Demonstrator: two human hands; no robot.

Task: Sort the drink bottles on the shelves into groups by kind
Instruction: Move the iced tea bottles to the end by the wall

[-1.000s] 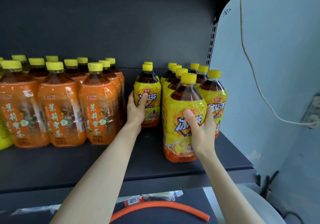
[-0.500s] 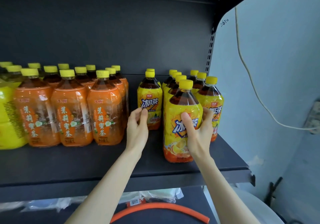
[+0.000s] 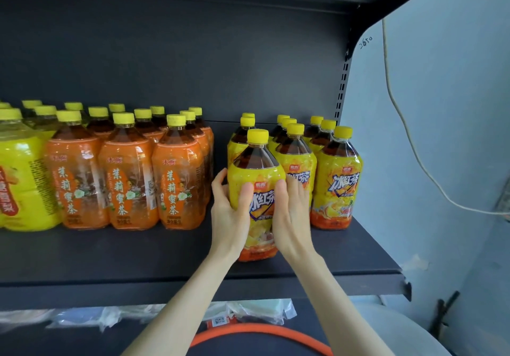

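Observation:
A yellow-labelled iced tea bottle with a yellow cap stands near the front of the dark shelf. My left hand grips its left side and my right hand grips its right side, thumbs on the label. Behind and to its right stand several more of the same yellow iced tea bottles in rows. To the left stand several orange-labelled jasmine tea bottles in rows. At the far left edge is a larger yellow bottle, partly cut off.
The shelf's right upright and a pale blue wall with a hanging white cable lie to the right. Below the shelf lie plastic bags, an orange hoop and a white round object.
My left hand let go of the rear bottle and came onto the front bottle. That bottle has shifted left, in front of the left-hand iced tea row, with both hands on it.

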